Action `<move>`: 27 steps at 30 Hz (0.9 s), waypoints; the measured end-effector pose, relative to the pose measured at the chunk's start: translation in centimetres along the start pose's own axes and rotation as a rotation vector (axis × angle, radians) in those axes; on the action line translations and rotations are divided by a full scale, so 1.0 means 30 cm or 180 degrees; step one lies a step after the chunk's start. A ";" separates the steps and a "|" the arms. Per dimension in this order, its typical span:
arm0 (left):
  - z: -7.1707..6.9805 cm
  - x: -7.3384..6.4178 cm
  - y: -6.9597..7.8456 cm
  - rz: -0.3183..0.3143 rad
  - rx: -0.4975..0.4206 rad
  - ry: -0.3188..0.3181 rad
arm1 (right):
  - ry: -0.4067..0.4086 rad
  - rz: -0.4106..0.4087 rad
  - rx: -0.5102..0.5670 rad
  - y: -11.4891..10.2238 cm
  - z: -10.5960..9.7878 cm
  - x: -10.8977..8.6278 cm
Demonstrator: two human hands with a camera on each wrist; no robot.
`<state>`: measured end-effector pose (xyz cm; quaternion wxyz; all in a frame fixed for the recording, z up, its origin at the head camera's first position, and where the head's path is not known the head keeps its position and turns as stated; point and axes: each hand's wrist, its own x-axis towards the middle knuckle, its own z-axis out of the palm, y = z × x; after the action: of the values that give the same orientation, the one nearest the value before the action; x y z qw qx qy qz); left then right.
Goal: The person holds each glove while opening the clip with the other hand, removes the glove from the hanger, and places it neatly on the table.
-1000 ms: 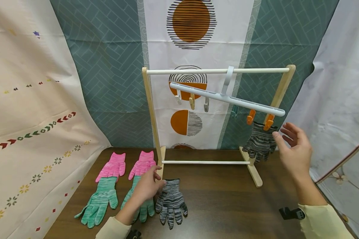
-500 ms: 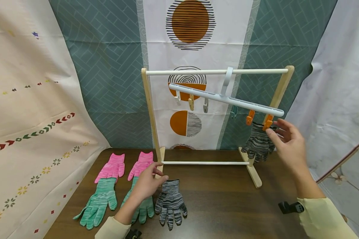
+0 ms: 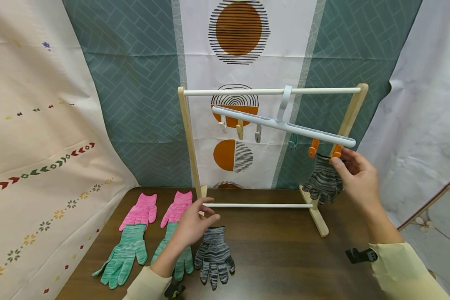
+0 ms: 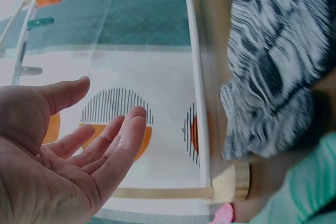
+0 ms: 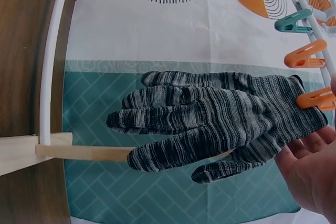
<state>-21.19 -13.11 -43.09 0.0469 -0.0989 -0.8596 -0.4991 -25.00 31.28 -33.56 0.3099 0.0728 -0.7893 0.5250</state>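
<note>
A black-and-grey knit glove [image 3: 324, 179] hangs by its cuff from an orange clothespin [image 3: 336, 152] at the right end of a white hanger [image 3: 255, 120]. My right hand [image 3: 360, 179] pinches that clothespin between thumb and fingers; in the right wrist view part of the hand [image 5: 315, 166] shows beside the cuff. My left hand [image 3: 195, 221] hovers over the table with its fingers loosely spread, holding nothing. Below it lies a second black-and-grey glove [image 3: 214, 256]. Another orange clothespin [image 3: 313, 148] on the hanger holds nothing.
The hanger hooks over the top bar of a wooden rack [image 3: 189, 137], tilting down to the right. Teal clothespin [image 3: 293, 141] and several paler ones hang along it. Pink gloves [image 3: 146, 208] and green gloves [image 3: 123, 254] lie at the table's left. Printed cloths surround the table.
My right hand has moved left onto the orange clothespin and now pinches it. My left hand has drifted slightly right and up, toward the grey glove's cuff.
</note>
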 end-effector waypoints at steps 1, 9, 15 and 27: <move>0.004 0.003 0.006 0.0023 -0.0003 0.0001 | 0.0007 -0.0015 0.0020 -0.001 0.002 0.000; 0.040 0.034 0.075 0.0183 -0.0038 -0.0093 | 0.0158 -0.0101 0.0219 -0.023 0.013 0.002; 0.076 0.059 0.130 0.0341 -0.0177 -0.0221 | 0.0252 -0.0152 0.0243 -0.033 0.022 -0.003; 0.160 0.117 0.245 0.0579 -0.0295 -0.0447 | 0.0169 -0.0236 0.0227 -0.057 0.030 -0.018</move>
<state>-22.92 -4.98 -38.62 0.0270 -0.2132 -0.8242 -0.5239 -24.19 29.63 -32.78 0.3472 0.0990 -0.7584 0.5427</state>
